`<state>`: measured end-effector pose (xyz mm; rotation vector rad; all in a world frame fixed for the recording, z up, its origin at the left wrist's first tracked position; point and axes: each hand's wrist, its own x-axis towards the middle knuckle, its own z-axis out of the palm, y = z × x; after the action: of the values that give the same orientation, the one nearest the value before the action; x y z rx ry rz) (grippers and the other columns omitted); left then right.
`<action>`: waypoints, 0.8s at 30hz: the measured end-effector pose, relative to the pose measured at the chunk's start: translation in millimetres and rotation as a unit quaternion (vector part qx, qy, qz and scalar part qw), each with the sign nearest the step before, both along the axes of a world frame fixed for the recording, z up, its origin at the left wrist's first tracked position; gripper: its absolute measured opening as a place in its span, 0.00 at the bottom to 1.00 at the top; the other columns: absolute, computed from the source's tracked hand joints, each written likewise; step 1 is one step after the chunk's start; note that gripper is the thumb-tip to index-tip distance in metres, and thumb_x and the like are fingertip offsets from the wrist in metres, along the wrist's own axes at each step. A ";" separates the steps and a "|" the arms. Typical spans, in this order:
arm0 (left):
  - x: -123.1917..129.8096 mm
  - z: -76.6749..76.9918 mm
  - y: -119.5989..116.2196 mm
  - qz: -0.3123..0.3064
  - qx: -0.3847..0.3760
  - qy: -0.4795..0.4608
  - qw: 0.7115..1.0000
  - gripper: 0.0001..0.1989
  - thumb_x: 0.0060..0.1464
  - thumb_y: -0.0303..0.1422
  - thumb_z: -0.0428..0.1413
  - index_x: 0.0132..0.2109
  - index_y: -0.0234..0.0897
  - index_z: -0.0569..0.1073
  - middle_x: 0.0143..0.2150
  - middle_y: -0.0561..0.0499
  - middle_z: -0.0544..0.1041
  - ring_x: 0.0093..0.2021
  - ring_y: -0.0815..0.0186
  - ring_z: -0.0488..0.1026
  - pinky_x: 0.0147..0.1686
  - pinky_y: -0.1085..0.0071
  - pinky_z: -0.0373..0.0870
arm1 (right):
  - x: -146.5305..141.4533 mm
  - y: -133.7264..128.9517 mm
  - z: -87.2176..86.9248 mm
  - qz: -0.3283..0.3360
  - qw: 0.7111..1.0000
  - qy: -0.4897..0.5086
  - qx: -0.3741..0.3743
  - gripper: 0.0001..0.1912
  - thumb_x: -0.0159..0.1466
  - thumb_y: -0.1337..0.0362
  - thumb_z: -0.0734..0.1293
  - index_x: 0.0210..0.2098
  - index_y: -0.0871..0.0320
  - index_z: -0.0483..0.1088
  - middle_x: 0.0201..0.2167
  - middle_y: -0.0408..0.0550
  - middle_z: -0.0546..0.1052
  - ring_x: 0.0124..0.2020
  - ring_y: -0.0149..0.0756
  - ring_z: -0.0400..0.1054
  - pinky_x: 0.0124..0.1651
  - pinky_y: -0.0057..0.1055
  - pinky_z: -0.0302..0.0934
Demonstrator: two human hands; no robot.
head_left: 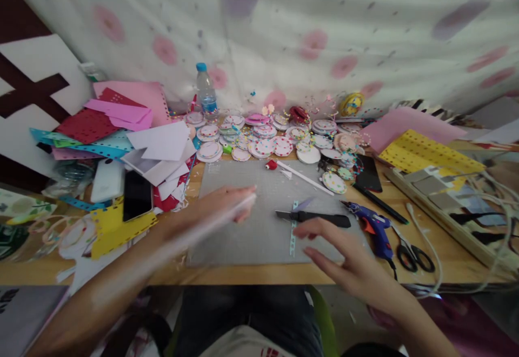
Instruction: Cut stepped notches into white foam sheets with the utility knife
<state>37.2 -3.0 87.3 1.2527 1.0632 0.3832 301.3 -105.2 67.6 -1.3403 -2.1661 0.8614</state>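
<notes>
My left hand (239, 204), blurred by motion, is closed on a long pale strip (194, 236) that runs back along my forearm. It is above the left part of a grey cutting mat (243, 243). My right hand (324, 243) has its fingers apart and holds nothing, over the mat's right side. Just beyond its fingertips, a black craft knife (324, 219) lies across a light blue punched strip (292, 238). Farther back on the mat are a white stick (306, 177) and a small red piece (271, 165).
Round decorated discs (263, 146) and a water bottle (206, 92) line the back. Coloured paper (91, 124) and a phone (138, 197) lie left. A blue glue gun (375, 227), scissors (413, 254), a cable and a wooden-edged tray (441, 216) are on the right.
</notes>
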 end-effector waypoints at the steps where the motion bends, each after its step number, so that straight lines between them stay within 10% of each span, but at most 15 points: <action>1: -0.6 2.7 6.4 -0.036 -0.061 -0.038 0.997 0.29 0.61 0.42 0.43 0.15 0.34 0.67 0.13 0.53 0.62 0.16 0.73 0.55 0.22 0.73 0.51 | 0.9 7.8 -9.3 -0.016 0.999 -0.021 0.038 0.13 0.67 0.63 0.58 0.50 0.55 0.64 0.46 0.52 0.72 0.48 0.39 0.67 0.51 0.38 0.63; 7: 7.0 -13.7 10.4 -0.046 -0.268 -0.229 0.935 0.39 0.63 0.39 0.20 0.14 0.36 0.64 0.12 0.54 0.52 0.15 0.73 0.46 0.21 0.72 0.49 | 39.8 20.5 -75.3 -0.076 0.961 -0.235 0.123 0.19 0.58 0.69 0.61 0.49 0.62 0.66 0.46 0.59 0.70 0.46 0.49 0.64 0.48 0.47 0.62; 11: 26.2 -62.1 -30.9 0.013 -0.369 -0.321 0.872 0.27 0.64 0.42 0.35 0.19 0.36 0.60 0.16 0.60 0.47 0.16 0.75 0.41 0.22 0.75 0.48 | 56.3 16.6 -94.7 -0.104 0.937 -0.293 0.158 0.20 0.59 0.70 0.61 0.50 0.65 0.66 0.46 0.60 0.69 0.44 0.49 0.64 0.48 0.44 0.62; 16: 42.2 -113.1 -91.4 0.076 -0.451 -0.390 0.799 0.11 0.57 0.37 0.52 0.30 0.35 0.70 0.19 0.58 0.59 0.19 0.75 0.58 0.26 0.76 0.57 | 54.0 28.6 -97.6 -0.096 0.925 -0.325 0.170 0.18 0.64 0.63 0.61 0.52 0.64 0.66 0.45 0.58 0.70 0.43 0.47 0.62 0.48 0.41 0.60; 24: 24.6 -90.0 -160.3 0.282 -0.469 -0.369 0.751 0.35 0.49 0.56 0.53 0.45 0.24 0.76 0.40 0.36 0.79 0.35 0.60 0.76 0.36 0.68 0.70 | 51.3 41.5 -102.1 -0.106 0.927 -0.333 0.137 0.10 0.64 0.61 0.61 0.41 0.60 0.67 0.38 0.56 0.71 0.38 0.47 0.62 0.41 0.42 0.59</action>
<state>61.7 -163.4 -2.7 -0.1894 0.7167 0.6216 352.6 -63.7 -34.5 -1.8519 -2.4215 -0.0114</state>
